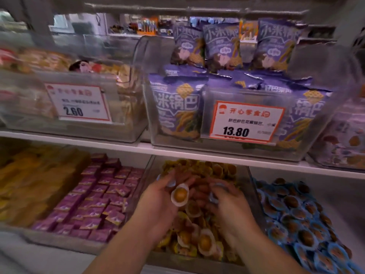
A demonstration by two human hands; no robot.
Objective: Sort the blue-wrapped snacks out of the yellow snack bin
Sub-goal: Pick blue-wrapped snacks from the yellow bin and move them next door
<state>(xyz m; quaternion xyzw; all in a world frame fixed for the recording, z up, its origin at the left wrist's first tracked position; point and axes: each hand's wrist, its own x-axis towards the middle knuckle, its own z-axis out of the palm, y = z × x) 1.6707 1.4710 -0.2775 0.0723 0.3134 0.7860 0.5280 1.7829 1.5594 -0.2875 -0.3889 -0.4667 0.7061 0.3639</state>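
Observation:
The clear bin [247,179] of yellow-wrapped round snacks [205,242] sits in the middle of the lower shelf. Both my hands are inside it. My left hand [160,200] holds a pale round snack [180,194] with an orange centre against its fingers. My right hand [227,202] digs into the pile with curled fingers; whether it holds anything is hidden. To the right lies a bin of blue-wrapped round snacks [296,220]. No blue wrapper shows clearly among the yellow ones.
Left of the yellow bin is a bin of purple square packets [98,196], then yellow packets [29,182]. The upper shelf [98,140] carries clear bins of purple bags [177,107] with price tags [246,121]. The frame is blurred.

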